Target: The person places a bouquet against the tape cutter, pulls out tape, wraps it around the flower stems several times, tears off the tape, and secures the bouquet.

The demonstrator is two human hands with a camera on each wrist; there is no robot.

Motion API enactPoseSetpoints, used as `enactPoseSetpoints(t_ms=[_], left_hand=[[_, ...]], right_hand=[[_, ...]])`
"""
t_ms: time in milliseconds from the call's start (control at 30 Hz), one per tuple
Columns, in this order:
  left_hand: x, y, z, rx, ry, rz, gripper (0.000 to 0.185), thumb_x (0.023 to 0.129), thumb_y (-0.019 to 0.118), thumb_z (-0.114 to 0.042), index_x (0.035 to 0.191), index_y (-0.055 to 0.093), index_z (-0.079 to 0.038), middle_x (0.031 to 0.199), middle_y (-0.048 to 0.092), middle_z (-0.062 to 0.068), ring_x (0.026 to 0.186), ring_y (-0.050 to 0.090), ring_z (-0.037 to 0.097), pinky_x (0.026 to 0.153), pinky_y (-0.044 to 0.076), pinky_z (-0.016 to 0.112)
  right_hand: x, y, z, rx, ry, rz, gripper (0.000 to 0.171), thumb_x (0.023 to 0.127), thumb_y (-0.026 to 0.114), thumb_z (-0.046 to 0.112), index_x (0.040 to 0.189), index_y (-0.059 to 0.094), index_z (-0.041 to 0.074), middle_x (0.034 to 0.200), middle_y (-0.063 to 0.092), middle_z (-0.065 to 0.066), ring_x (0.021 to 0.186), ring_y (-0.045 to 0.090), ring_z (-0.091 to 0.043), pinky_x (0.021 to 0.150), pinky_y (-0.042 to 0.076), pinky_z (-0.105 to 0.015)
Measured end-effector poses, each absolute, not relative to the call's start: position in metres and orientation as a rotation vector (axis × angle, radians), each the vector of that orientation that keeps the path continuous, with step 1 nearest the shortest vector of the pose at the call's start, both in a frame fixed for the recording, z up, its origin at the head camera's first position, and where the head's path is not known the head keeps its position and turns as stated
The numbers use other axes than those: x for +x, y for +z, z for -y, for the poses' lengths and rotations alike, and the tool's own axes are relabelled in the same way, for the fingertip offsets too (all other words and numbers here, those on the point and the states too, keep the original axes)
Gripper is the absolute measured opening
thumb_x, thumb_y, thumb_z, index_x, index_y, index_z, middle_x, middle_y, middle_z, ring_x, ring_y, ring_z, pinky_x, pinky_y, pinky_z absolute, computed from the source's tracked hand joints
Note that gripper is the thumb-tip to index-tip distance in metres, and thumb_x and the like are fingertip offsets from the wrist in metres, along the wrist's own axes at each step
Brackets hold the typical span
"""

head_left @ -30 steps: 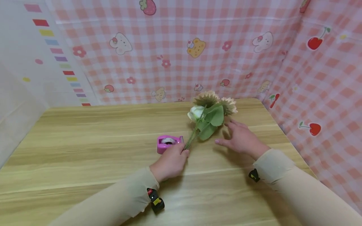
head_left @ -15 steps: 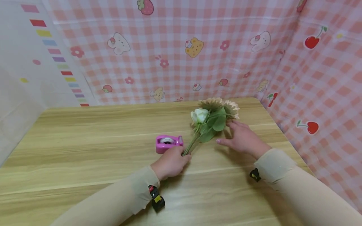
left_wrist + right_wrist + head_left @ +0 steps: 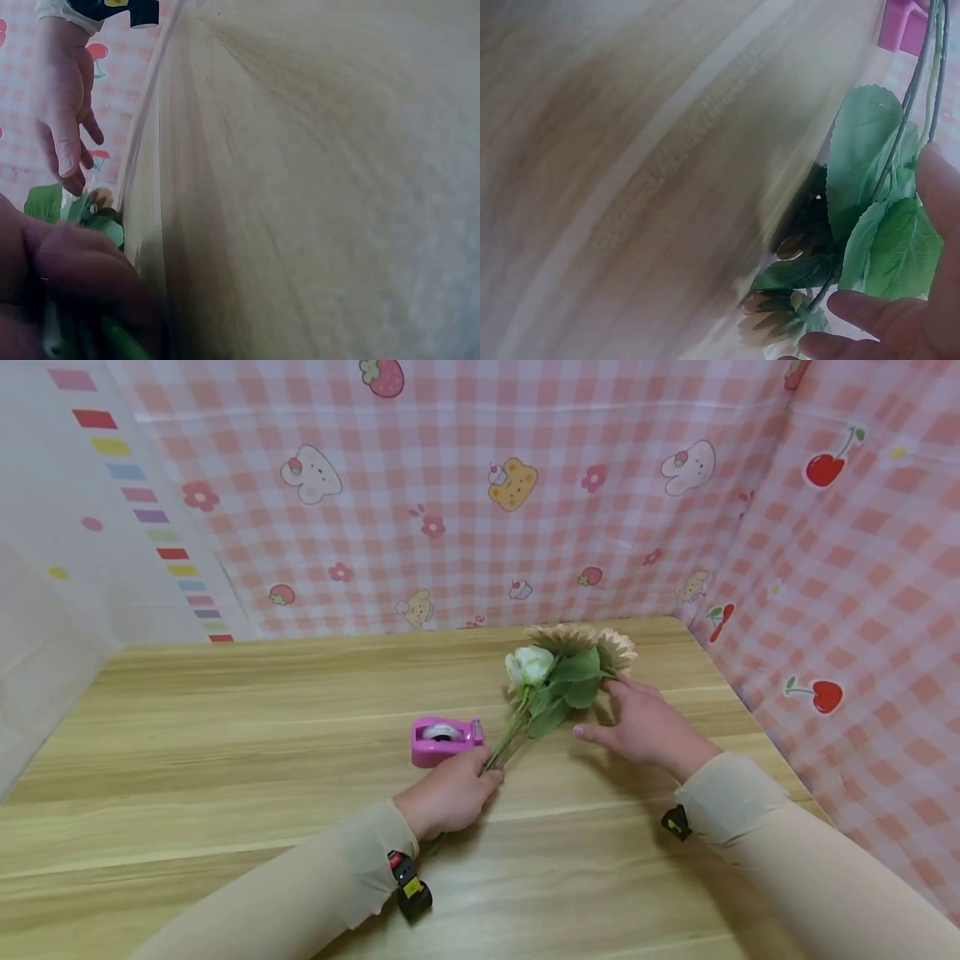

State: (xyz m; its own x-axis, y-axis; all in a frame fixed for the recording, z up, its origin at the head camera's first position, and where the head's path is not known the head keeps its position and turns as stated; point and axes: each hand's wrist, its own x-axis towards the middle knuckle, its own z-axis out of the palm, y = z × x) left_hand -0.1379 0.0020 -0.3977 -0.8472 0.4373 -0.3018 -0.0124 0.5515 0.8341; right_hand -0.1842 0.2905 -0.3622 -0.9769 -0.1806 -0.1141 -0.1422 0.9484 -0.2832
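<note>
A small bunch of artificial flowers [image 3: 558,672] lies on the wooden table [image 3: 225,727]: a white rose, two tan sunflowers and green leaves [image 3: 870,187]. My left hand [image 3: 450,793] grips the green stems [image 3: 498,747] at their lower end, fingers curled round them [image 3: 82,270]. My right hand [image 3: 641,722] lies with its fingers spread beside the flower heads, fingertips [image 3: 870,311] touching the leaves and a sunflower. A pink tape dispenser [image 3: 444,740] sits just left of the stems, close to my left hand.
Pink checked cloth walls [image 3: 525,510] with cartoon prints close in the table at the back and right. A pale wall [image 3: 67,552] with coloured stripes stands at the left. The table's right edge runs near my right forearm [image 3: 787,852].
The bunch has settled lower onto the table and slid slightly right. My right hand has moved closer, now touching the leaves and flower heads. My left hand keeps hold of the stems.
</note>
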Motion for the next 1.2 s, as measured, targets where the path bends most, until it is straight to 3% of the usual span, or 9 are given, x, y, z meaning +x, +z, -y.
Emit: enactPoseSetpoints(t_ms=[100,233,400,633,867,1067,1200], left_hand=[[-0.139,-0.399,-0.001,0.327,1.246,-2.310,0.036,0.111,0.049,-0.030,0.135,0.062,-0.005,0.092,0.062,0.007,0.072,0.055,0.017,0.069,0.053,0.035],[-0.141,-0.401,0.003,0.181,1.471,-2.017,0.029,0.109,0.047,-0.021,0.117,0.065,0.000,0.074,0.053,0.001,0.055,0.042,0.009,0.050,0.039,0.021],[-0.142,-0.399,0.009,0.143,1.540,-1.881,0.024,0.107,0.046,-0.008,0.115,0.066,0.002,0.083,0.058,0.001,0.065,0.046,0.007,0.055,0.042,0.018],[-0.141,-0.395,0.010,0.164,1.484,-1.871,0.026,0.114,0.039,-0.015,0.115,0.060,0.001,0.083,0.057,0.003,0.065,0.055,0.013,0.059,0.055,0.024],[-0.144,-0.400,0.005,0.158,1.444,-1.951,0.030,0.113,0.038,-0.017,0.115,0.064,-0.002,0.072,0.048,-0.001,0.049,0.036,0.008,0.043,0.034,0.021],[-0.148,-0.404,0.001,0.110,1.473,-1.963,0.032,0.112,0.038,-0.015,0.109,0.066,-0.001,0.070,0.046,-0.002,0.047,0.033,0.007,0.042,0.032,0.021],[-0.149,-0.404,-0.001,0.096,1.492,-1.955,0.031,0.111,0.038,-0.014,0.107,0.066,0.000,0.070,0.046,-0.002,0.048,0.034,0.007,0.042,0.031,0.020]], right_hand=[[-0.184,-0.361,-0.290,-0.229,-0.416,-2.964,0.101,0.095,0.070,0.060,0.160,0.032,-0.007,0.168,0.025,-0.034,0.153,0.025,-0.057,0.126,0.023,-0.067],[-0.184,-0.360,-0.290,-0.199,-0.432,-2.970,0.100,0.095,0.069,0.061,0.160,0.031,-0.006,0.169,0.021,-0.033,0.153,0.024,-0.058,0.126,0.023,-0.068],[-0.184,-0.359,-0.288,-0.181,-0.465,-2.973,0.097,0.097,0.068,0.059,0.161,0.033,-0.004,0.169,0.022,-0.033,0.154,0.023,-0.057,0.126,0.023,-0.068],[-0.184,-0.356,-0.284,-0.196,-0.481,-3.008,0.093,0.097,0.067,0.058,0.159,0.036,-0.005,0.169,0.025,-0.032,0.154,0.027,-0.055,0.126,0.025,-0.067],[-0.179,-0.351,-0.276,-0.169,-0.551,-3.040,0.089,0.099,0.064,0.060,0.155,0.042,-0.005,0.168,0.028,-0.032,0.155,0.026,-0.052,0.127,0.024,-0.066],[-0.176,-0.347,-0.262,-0.229,-0.649,-3.062,0.071,0.102,0.065,0.043,0.151,0.048,-0.004,0.166,0.033,-0.031,0.155,0.027,-0.050,0.128,0.023,-0.064],[-0.174,-0.347,-0.246,-0.336,-0.659,-3.067,0.056,0.103,0.066,0.029,0.149,0.052,-0.002,0.164,0.039,-0.028,0.151,0.037,-0.049,0.126,0.028,-0.063]])
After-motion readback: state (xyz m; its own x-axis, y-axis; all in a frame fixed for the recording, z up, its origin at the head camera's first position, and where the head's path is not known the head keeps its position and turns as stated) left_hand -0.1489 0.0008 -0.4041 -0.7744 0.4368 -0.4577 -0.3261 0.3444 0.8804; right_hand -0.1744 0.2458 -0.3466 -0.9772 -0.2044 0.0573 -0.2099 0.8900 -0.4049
